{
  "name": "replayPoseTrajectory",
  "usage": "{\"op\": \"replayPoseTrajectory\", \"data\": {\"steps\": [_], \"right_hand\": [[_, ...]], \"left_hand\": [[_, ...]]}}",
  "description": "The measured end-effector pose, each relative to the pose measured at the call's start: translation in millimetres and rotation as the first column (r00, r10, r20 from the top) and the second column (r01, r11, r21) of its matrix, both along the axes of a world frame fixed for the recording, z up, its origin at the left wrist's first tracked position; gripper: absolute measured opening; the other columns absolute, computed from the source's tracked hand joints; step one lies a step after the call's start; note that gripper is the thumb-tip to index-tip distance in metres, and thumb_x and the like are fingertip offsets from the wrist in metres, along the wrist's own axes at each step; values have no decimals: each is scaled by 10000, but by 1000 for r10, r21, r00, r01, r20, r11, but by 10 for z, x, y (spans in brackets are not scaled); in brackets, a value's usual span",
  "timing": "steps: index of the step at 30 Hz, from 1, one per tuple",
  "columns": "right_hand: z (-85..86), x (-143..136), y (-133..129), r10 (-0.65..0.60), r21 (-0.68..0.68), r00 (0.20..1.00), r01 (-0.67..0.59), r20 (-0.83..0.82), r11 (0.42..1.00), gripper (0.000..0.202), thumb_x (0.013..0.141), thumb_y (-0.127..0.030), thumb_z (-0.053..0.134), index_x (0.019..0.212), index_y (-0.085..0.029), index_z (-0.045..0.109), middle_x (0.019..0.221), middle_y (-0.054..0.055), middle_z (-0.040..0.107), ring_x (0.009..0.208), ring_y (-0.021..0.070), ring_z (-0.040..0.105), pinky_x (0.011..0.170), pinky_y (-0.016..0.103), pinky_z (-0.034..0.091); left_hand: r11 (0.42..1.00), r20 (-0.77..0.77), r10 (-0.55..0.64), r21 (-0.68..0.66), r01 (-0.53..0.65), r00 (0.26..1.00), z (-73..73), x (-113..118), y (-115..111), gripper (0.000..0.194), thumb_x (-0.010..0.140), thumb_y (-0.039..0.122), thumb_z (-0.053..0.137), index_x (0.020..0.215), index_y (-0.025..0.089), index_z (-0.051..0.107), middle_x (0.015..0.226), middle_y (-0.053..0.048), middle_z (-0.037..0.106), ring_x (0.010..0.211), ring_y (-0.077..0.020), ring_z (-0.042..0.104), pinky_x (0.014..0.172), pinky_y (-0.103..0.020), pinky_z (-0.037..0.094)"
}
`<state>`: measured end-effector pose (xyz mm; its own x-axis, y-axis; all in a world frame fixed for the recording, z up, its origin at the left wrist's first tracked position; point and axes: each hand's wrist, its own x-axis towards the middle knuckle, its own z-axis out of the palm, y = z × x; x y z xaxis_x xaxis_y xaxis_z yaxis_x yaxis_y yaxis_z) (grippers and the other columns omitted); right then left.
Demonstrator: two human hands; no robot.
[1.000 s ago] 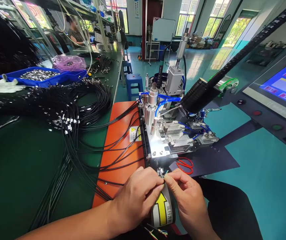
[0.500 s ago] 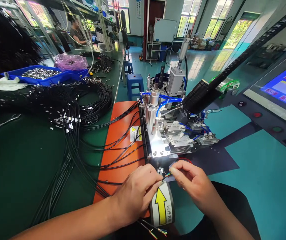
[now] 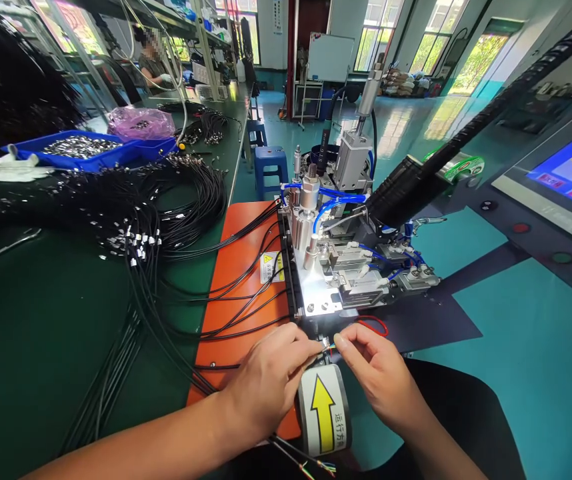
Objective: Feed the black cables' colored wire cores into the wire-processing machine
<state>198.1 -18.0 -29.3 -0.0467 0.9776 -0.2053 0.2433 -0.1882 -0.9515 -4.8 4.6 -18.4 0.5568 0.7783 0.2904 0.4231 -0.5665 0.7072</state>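
My left hand point(image 3: 279, 373) is closed in a pinch on a black cable near its stripped end, in front of the machine point(image 3: 336, 253). From that end come thin coloured wires point(image 3: 331, 347), and the fingertips of my right hand point(image 3: 373, 363) pinch their tips. Both hands sit just above a round white drum with a yellow arrow point(image 3: 323, 410). Below my left hand, more cable ends with bare coloured wires point(image 3: 319, 467) stick out. Several black cables point(image 3: 246, 327) lie across the orange plate point(image 3: 233, 260) into the machine's side.
A heap of black cables with metal ends point(image 3: 141, 240) covers the green table point(image 3: 26, 333). Behind it stand a blue tray point(image 3: 131, 157) of small metal parts and a pink bag point(image 3: 141, 123). On the right is a control panel point(image 3: 561, 220). A person point(image 3: 153, 63) sits far back.
My right hand has moved slightly left and closer to my left hand, with its fingertips at the wire ends. More of the red wire loop behind it shows. My left hand has barely moved.
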Motion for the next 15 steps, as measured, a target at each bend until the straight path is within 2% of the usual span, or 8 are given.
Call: {"op": "replayPoseTrajectory", "data": {"steps": [6, 15], "right_hand": [[-144, -62, 2, -46, -4, 998, 46, -51, 999, 322, 946, -477, 545, 814, -192, 614, 738, 7, 585, 678, 161, 525, 613, 261, 436], [-168, -78, 35, -43, -5, 998, 43, -47, 999, 326, 961, -468, 523, 814, -188, 605, 730, 2, 579, 677, 159, 521, 611, 264, 434]], "left_hand": [[999, -57, 29, 28, -28, 998, -43, 3, 4, 284, 935, 114, 468, 1096, 207, 682, 883, -60, 599, 818, -184, 588, 723, -289, 525], [999, -104, 42, 32, -39, 994, -84, 16, -1, 274, 936, 114, 466, 1094, 206, 670, 919, -69, 596, 844, -203, 574, 749, -324, 533]]}}
